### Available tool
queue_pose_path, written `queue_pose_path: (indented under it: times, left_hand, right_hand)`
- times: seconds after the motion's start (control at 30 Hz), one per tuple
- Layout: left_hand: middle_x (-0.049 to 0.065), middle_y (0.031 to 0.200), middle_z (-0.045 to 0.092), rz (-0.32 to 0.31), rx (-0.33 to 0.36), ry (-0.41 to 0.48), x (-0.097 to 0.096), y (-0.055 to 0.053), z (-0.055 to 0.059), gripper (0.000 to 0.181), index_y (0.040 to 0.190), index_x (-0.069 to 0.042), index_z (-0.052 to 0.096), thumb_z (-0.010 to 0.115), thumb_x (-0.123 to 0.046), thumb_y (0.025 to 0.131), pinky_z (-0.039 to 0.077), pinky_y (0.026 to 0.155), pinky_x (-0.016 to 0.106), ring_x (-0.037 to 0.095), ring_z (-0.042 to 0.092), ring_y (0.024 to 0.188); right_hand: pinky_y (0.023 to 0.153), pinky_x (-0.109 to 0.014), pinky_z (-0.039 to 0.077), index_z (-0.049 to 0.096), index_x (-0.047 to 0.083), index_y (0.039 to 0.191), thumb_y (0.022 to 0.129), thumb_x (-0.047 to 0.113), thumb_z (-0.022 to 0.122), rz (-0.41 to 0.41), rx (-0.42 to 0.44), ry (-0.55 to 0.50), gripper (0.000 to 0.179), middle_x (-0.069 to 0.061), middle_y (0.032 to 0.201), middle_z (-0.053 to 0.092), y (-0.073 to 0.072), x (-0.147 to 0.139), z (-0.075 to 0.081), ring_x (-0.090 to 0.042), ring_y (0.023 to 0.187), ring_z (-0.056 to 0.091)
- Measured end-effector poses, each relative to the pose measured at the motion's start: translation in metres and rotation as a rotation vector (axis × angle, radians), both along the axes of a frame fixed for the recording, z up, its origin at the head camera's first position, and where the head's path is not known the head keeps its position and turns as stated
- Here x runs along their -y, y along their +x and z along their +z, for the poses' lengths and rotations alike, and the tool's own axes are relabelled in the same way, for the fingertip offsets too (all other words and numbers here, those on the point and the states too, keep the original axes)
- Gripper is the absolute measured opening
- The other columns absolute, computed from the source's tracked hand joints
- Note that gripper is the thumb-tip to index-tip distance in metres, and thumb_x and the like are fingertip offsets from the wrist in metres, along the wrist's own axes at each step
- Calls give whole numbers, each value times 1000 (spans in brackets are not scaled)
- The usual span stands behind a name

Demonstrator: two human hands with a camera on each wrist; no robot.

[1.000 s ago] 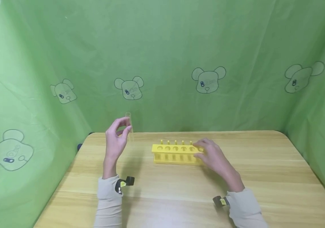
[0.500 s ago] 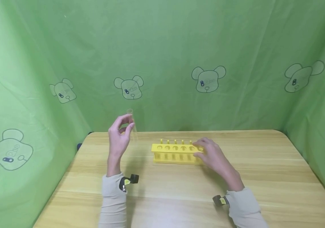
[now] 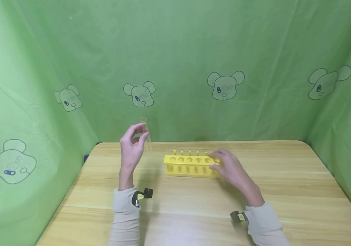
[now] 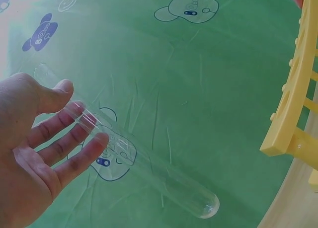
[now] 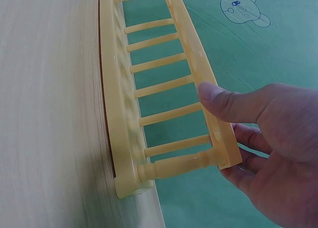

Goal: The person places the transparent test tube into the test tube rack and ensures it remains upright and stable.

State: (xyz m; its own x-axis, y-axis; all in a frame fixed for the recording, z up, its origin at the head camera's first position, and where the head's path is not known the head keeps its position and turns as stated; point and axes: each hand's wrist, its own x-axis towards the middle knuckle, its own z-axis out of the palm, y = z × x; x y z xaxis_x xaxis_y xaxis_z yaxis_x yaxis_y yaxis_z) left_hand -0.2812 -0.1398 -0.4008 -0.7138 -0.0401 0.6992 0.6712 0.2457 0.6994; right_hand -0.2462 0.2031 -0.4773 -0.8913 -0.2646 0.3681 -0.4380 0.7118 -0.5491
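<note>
My left hand point(image 3: 132, 147) pinches a clear test tube point(image 4: 164, 173) near its open top between thumb and fingers. In the head view the tube slants slightly, its rounded bottom pointing down and right, above the table and left of the rack. A yellow test tube rack point(image 3: 190, 160) stands on the table, with a row of round holes in its top plate and several pegs behind. At its right end my right hand point(image 3: 232, 171) grips the top plate, the thumb point(image 5: 213, 96) on the near edge and the fingers on the far side.
The wooden table point(image 3: 193, 212) reaches back to a green curtain point(image 3: 178, 51) printed with bear heads, which also hangs on both sides. A camera point(image 3: 147, 193) is strapped to the left wrist and another camera point(image 3: 235, 217) to the right.
My left hand has moved right with the test tube, closer to the rack, and the tube has tilted a little. The right hand and the rack have stayed in place.
</note>
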Motion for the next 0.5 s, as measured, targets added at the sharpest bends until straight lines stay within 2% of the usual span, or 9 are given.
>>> queue_pose_path:
  times: [0.5]
  left_hand:
    - [20, 107, 69, -43, 0, 12, -13, 4, 2, 34, 124, 3, 66, 71, 7, 91, 62, 86, 35, 28, 67, 101]
  right_hand:
    - [97, -54, 55, 70, -2, 123, 84, 4, 83, -2, 3, -6, 42, -17, 119, 66, 1, 0, 0, -37, 111, 62]
